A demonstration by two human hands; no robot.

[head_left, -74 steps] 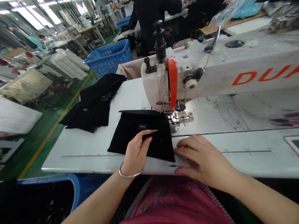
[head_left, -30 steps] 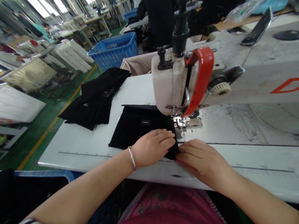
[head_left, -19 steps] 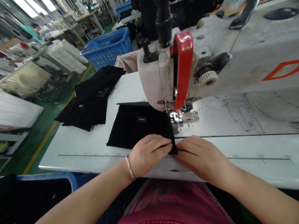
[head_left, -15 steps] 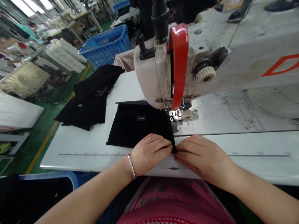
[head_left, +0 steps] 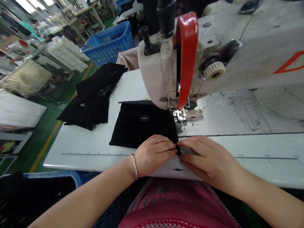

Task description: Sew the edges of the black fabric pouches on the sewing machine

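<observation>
A flat piece of black fabric (head_left: 133, 131) with a small dark label (head_left: 144, 118) lies on the white table, its right edge by the presser foot (head_left: 180, 114) of the sewing machine (head_left: 154, 69). My left hand (head_left: 155, 155), wearing a ring and a bracelet, presses on the near right corner with its fingers closed around the cloth. At that same corner, my right hand (head_left: 207, 156) grips the cloth edge from the right with its fingertips. The fingers of both hands cover part of the corner.
Several black fabric pieces (head_left: 91, 95) are heaped at the table's left edge. Behind them stands a blue crate (head_left: 108, 44). Another blue bin (head_left: 78, 179) with dark contents sits below at left. The red lever (head_left: 188, 57) hangs at the machine's front.
The view has shifted slightly. My right index finger has risen along the fabric edge, and a gap has opened between it and the fingers below. The black fabric stays by the presser foot.
</observation>
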